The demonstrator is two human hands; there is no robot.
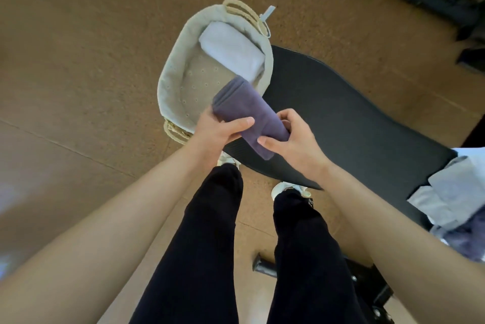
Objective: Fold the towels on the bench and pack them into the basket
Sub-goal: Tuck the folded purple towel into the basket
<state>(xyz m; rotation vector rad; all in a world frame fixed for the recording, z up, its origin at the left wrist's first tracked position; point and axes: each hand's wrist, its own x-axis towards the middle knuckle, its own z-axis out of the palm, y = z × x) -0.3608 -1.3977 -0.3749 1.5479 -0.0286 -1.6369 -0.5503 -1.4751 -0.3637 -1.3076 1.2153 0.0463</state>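
Holding the folded purple-grey terry towel [249,116] at frame centre, far end over the cloth-lined wicker basket [173,71]. Your left hand [217,132] and right hand [294,140] both grip it, fingers curled round. Risk: releasing unevenly could spring the folds open.

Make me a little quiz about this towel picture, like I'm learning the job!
1. True or false: a folded white towel already lies in the basket.
2. What holds the purple towel? A: one hand. B: both hands. C: nothing.
3. Fill in: the unfolded towels wait on the black ____.

Key: 1 true. 2 B, the left hand and right hand. 3 bench.
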